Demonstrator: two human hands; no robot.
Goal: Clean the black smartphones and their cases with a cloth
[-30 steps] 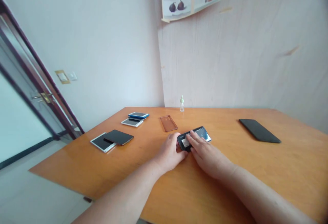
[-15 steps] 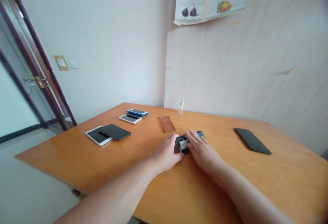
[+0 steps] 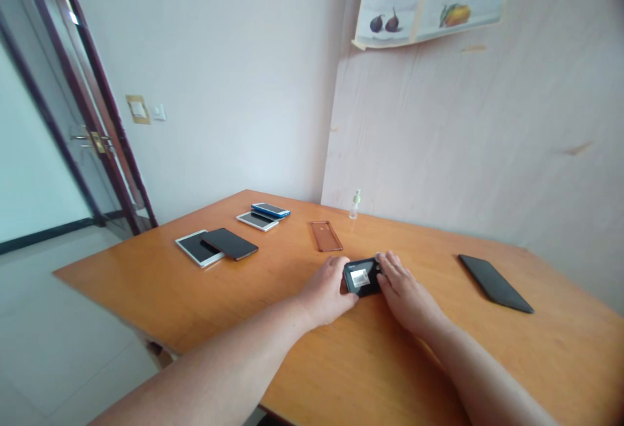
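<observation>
A dark, glossy phone (image 3: 361,278) with a pale label on its upper face lies low over the table between my hands. My left hand (image 3: 327,292) grips its left end, thumb along the near edge and fingers at the far side. My right hand (image 3: 407,289) rests on the phone's right end with its fingers close together and bent over it. A small pale bit shows at the right fingertips; what it belongs to is hidden under them. Beyond the phone lies a brown, see-through phone case (image 3: 326,236).
A small spray bottle (image 3: 355,205) stands near the wall. To the left, a black phone (image 3: 230,244) overlaps a white tablet (image 3: 192,248); behind them a blue phone (image 3: 272,209) overlaps a white phone (image 3: 257,220). A black flat slab (image 3: 494,283) lies on the right.
My right hand has slid rightward over the phone, uncovering its label and middle. My left hand keeps its grip. The whole view has shifted slightly.
</observation>
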